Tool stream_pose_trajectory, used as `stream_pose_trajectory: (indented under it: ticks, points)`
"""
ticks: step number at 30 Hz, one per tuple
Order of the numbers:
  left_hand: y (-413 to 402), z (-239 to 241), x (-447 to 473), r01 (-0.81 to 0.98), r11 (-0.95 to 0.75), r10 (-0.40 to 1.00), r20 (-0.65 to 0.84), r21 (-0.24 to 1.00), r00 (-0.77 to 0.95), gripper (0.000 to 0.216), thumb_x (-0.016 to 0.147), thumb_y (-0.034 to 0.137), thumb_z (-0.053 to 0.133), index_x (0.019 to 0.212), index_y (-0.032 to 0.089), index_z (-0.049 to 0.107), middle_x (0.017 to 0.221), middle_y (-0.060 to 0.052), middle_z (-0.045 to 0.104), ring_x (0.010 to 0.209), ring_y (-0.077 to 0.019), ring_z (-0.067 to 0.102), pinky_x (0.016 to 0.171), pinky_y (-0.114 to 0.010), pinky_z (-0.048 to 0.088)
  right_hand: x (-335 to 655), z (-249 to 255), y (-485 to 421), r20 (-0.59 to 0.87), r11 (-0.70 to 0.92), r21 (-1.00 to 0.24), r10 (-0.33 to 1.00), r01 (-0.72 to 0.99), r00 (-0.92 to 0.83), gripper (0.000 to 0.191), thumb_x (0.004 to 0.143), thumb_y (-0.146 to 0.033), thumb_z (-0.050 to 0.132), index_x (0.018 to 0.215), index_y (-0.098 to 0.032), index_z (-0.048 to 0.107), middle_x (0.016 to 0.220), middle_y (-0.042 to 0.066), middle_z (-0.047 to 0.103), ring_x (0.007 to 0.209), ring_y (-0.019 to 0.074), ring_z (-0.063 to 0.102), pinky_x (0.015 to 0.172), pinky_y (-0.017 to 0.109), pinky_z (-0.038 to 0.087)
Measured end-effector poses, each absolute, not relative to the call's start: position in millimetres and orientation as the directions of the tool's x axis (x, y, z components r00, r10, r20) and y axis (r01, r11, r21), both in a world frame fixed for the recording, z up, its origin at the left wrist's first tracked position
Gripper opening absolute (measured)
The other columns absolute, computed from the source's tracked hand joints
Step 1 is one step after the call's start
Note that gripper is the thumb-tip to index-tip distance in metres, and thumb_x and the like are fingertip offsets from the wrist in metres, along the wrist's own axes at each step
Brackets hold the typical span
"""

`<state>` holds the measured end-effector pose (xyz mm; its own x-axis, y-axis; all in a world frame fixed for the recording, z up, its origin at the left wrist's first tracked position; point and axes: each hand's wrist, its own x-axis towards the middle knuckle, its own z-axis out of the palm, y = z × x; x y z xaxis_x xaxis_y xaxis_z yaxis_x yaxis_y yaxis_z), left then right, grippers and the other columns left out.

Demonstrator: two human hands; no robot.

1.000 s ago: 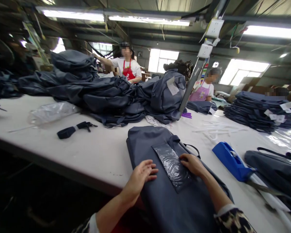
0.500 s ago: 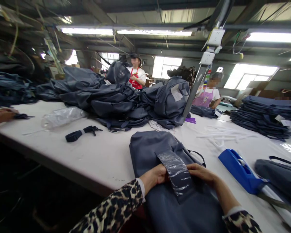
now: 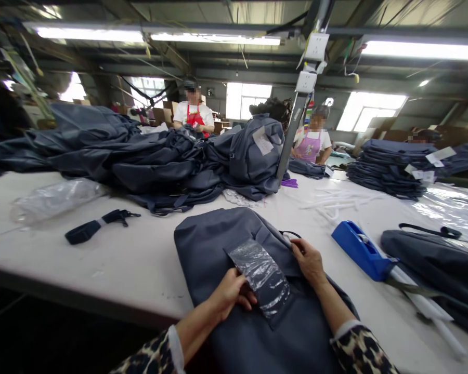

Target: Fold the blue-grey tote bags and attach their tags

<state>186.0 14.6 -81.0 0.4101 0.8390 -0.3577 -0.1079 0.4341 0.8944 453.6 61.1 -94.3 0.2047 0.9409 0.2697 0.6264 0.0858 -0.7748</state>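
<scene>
A dark navy bag (image 3: 214, 234), likely a backpack, lies in front of me at the table edge. On its front is a flat band wrapped in shiny clear plastic (image 3: 263, 278). My left hand (image 3: 232, 293) has its fingers curled around the left edge of this band, with the thumb on top. Up at the bag's right side edge, my right hand (image 3: 308, 259) pinches the seam, beside a thin black loop (image 3: 291, 234). What lies under its fingertips is partly hidden.
Piled navy bags (image 3: 159, 161) fill the table's far side. Left are a clear plastic bag (image 3: 58, 197) and a bundled strap (image 3: 97, 226). Right are a blue tape dispenser (image 3: 361, 249), another dark bag (image 3: 432, 265) and a metal post (image 3: 290, 140). Two co-workers stand beyond.
My right hand has left the plastic-wrapped band and moved up to the bag's right edge. The left hand stays at the band. The view has turned slightly right.
</scene>
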Motion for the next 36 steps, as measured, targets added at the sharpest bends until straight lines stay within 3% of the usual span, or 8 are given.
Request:
stream_pose_trajectory:
  ticks: [5, 10, 14, 16, 19, 24, 28, 36]
  points:
    - [9.9, -80.4, 185.8, -0.097, 0.398, 0.866, -0.339, 0.912, 0.366, 0.041, 0.079, 0.042, 0.062, 0.107, 0.013, 0.056, 0.080, -0.008, 0.069, 0.053, -0.0160, 0.064, 0.040, -0.023, 0.050, 462.4, -97.7, 70.7, 0.260, -0.021, -0.632, 0.936, 0.775, 0.238, 0.033, 0.085, -0.044, 0.053, 0.105, -0.021, 0.066, 0.105, 0.010, 0.067, 0.101, 0.0262, 0.060, 0.095, 0.041, 0.044]
    - [-8.7, -80.4, 166.8, -0.058, 0.273, 0.913, -0.239, 0.960, 0.332, 0.038, 0.081, 0.046, 0.062, 0.099, 0.013, 0.059, 0.096, -0.011, 0.066, 0.072, -0.0196, 0.068, 0.050, -0.026, 0.056, 466.4, -99.7, 75.0, 0.061, -0.122, -0.523, 0.982, 0.843, 0.179, 0.053, 0.083, -0.065, 0.057, 0.112, -0.022, 0.067, 0.107, 0.012, 0.070, 0.101, 0.0307, 0.063, 0.087, 0.042, 0.046]
    - [-41.9, -79.5, 136.5, 0.168, -0.097, 0.957, 0.045, 0.981, 0.287, 0.030, 0.093, 0.041, 0.052, 0.111, 0.017, 0.059, 0.102, -0.010, 0.068, 0.093, -0.0226, 0.068, 0.077, -0.034, 0.060, 468.5, -97.6, 80.6, -0.057, -0.169, -0.478, 0.985, 0.862, 0.161, 0.064, 0.082, -0.073, 0.053, 0.119, -0.022, 0.065, 0.109, 0.013, 0.070, 0.101, 0.0309, 0.065, 0.085, 0.040, 0.047]
    - [-61.2, -82.7, 119.9, 0.330, -0.420, 0.872, 0.275, 0.845, 0.405, 0.036, 0.096, 0.041, 0.053, 0.127, 0.023, 0.054, 0.128, -0.011, 0.062, 0.115, -0.0240, 0.062, 0.097, -0.037, 0.053, 470.3, -95.2, 83.7, -0.101, -0.184, -0.472, 0.983, 0.862, 0.155, 0.067, 0.082, -0.074, 0.052, 0.123, -0.022, 0.063, 0.108, 0.013, 0.071, 0.098, 0.0304, 0.066, 0.084, 0.039, 0.048]
    - [-82.7, -95.8, 100.2, 0.405, -0.816, 0.568, 0.442, 0.413, 0.695, 0.070, 0.087, 0.054, 0.065, 0.145, 0.023, 0.041, 0.150, -0.013, 0.045, 0.135, -0.0279, 0.046, 0.116, -0.044, 0.035, 476.5, -89.2, 84.4, -0.133, -0.186, -0.480, 0.981, 0.857, 0.138, 0.069, 0.083, -0.071, 0.054, 0.128, -0.020, 0.061, 0.105, 0.014, 0.071, 0.095, 0.0299, 0.068, 0.082, 0.039, 0.049]
    - [-89.5, -122.5, 91.0, 0.482, -0.872, 0.400, 0.446, -0.084, 0.801, 0.060, 0.093, 0.031, 0.060, 0.149, 0.025, 0.039, 0.157, -0.004, 0.037, 0.144, -0.0229, 0.032, 0.124, -0.044, 0.010, 485.0, -67.2, 60.6, -0.018, -0.081, -0.528, 0.996, 0.846, 0.084, 0.055, 0.084, -0.053, 0.059, 0.126, -0.017, 0.062, 0.118, 0.017, 0.067, 0.109, 0.0320, 0.062, 0.093, 0.043, 0.046]
    - [-85.1, -133.3, 95.3, 0.515, -0.842, 0.367, 0.527, -0.161, 0.766, 0.049, 0.097, 0.023, 0.054, 0.144, 0.030, 0.047, 0.155, -0.001, 0.040, 0.142, -0.0212, 0.035, 0.123, -0.042, 0.014, 460.0, -47.2, 24.1, 0.154, 0.130, -0.581, 0.987, 0.803, -0.048, 0.045, 0.092, -0.047, 0.050, 0.128, -0.024, 0.060, 0.129, 0.011, 0.061, 0.121, 0.0285, 0.053, 0.102, 0.042, 0.040]
    - [-55.7, -134.6, 75.0, 0.459, -0.873, 0.276, 0.609, -0.166, 0.744, 0.054, 0.092, 0.042, 0.061, 0.143, 0.029, 0.049, 0.153, -0.004, 0.043, 0.139, -0.0225, 0.041, 0.123, -0.041, 0.018, 402.4, -47.8, -15.6, 0.098, 0.240, -0.605, 0.969, 0.759, -0.229, 0.038, 0.096, -0.047, 0.049, 0.126, -0.026, 0.060, 0.090, 0.002, 0.068, 0.083, 0.0181, 0.062, 0.078, 0.030, 0.046]
